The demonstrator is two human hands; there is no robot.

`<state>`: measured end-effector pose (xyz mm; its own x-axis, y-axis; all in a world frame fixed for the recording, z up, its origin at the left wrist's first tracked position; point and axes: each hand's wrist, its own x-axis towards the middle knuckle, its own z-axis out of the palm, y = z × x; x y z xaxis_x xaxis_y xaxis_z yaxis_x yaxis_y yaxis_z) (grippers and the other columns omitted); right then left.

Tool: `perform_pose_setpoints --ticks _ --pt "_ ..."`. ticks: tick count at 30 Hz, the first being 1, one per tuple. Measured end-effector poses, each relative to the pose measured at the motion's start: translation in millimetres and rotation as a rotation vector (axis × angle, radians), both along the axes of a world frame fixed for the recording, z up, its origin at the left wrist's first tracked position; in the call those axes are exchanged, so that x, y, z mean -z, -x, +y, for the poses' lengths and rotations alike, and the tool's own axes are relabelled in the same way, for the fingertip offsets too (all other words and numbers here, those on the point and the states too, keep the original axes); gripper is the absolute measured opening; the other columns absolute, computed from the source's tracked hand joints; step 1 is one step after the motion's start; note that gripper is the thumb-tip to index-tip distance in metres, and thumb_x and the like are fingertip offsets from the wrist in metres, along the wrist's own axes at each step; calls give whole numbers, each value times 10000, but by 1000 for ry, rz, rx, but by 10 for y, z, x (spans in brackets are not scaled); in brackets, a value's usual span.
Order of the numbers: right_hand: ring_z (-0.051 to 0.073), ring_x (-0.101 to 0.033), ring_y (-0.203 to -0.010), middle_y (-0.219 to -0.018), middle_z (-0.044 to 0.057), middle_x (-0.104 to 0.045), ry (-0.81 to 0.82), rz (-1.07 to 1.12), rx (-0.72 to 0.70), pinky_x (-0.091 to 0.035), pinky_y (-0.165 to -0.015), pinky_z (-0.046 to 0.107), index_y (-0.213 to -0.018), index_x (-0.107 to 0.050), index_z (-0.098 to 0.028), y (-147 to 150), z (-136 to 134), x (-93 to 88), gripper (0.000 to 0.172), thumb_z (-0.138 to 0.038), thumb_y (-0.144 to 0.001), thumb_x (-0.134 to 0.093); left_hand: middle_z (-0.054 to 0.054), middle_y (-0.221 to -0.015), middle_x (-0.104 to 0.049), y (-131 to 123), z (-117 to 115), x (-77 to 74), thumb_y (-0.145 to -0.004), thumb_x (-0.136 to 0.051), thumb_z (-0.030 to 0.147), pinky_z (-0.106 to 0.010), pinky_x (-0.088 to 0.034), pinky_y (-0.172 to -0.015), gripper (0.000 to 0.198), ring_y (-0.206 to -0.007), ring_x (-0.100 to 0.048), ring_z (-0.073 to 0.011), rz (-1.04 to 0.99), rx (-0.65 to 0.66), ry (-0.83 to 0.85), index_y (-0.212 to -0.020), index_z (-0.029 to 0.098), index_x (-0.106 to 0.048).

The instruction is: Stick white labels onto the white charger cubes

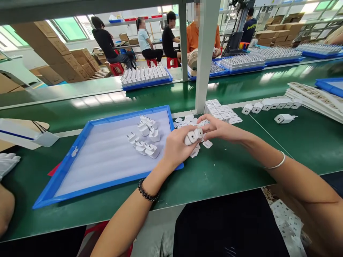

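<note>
My left hand (178,144) is wrapped around a pair of white plug chargers (193,136), held side by side with their port ends facing me. My right hand (218,128) is beside them, its fingers curved and apart, the tips close to the chargers; whether they touch cannot be made out. Under and behind both hands lie loose small white covers (207,144), partly hidden by the fingers. To the left, several white chargers (151,150) with their pins up rest in a blue-rimmed tray (107,185).
Stacked white pieces (218,110) stand by the post (205,60). A row of chargers (266,104) and one lying charger (284,118) are to the right, near pale slotted boards (316,101). A neighbour's gloved hand (8,162) is at far left. People sit beyond the line.
</note>
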<state>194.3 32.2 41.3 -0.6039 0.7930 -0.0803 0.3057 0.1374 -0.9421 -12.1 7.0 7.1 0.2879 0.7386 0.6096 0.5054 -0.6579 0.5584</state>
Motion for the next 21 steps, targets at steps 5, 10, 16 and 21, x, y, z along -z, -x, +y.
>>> perform_pose_setpoints --ticks 5,10,16,21 --pt "199 -632 -882 -1040 57 -721 -61 -159 -47 -479 -706 302 -1038 -645 -222 -240 120 123 257 -304 -795 -662 -37 -924 -766 -3 59 -35 -649 -886 358 -281 -555 -730 425 -817 -702 -172 -469 -86 448 -974 166 -691" --pt "186 -537 -710 -805 18 -614 -126 -344 -19 -401 -654 315 -925 -677 -206 -294 164 422 191 -236 -738 -697 -9 -811 -730 -24 43 -44 -604 -903 342 -261 -545 -663 428 -713 -655 -134 -564 -40 686 -927 159 -691" --pt "188 -501 -706 -807 15 -595 -116 -379 24 -364 -614 301 -838 -616 -220 -285 170 490 184 -237 -700 -737 -13 -899 -725 -44 7 -56 -633 -885 288 -254 -551 -696 464 -783 -667 -139 -511 29 668 -1059 188 -728" --pt "155 -472 -631 -670 -25 -561 -63 -260 20 -342 -581 283 -725 -556 -222 -289 148 420 212 -261 -687 -761 -41 -991 -754 -46 -9 -42 -668 -881 263 -307 -579 -830 363 -924 -705 -189 -407 34 500 -993 186 -740"
